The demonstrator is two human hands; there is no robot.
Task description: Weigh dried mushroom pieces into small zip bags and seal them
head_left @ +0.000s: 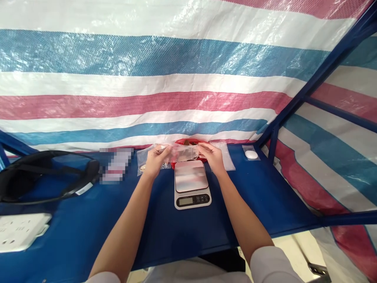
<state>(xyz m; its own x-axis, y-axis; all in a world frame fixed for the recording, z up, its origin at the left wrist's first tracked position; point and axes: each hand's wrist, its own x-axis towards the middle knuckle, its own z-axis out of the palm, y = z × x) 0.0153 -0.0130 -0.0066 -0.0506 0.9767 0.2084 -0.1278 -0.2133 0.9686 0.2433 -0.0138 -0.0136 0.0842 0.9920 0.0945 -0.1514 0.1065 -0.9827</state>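
Note:
Between my two hands a clear plastic bag (185,153) is stretched out, just beyond the kitchen scale. My left hand (156,159) pinches its left end, and my right hand (212,156) grips the right end. The white digital scale (193,184) has a shiny metal plate and a small display facing me. Behind the held bag sits a red bag or container (191,141), partly hidden, with brownish items in it. Under my left hand lies another clear bag (142,158) with small contents I cannot make out. More clear bags (226,156) lie beside my right hand.
A black headset with a strap (70,192) and a white power strip (22,232) lie on the left of the blue table (182,236). A blurred-out paper (116,166) is near the headset. At the right, a white mouse-like object (251,154) rests on a small bag. Striped sheeting (165,55) rises behind.

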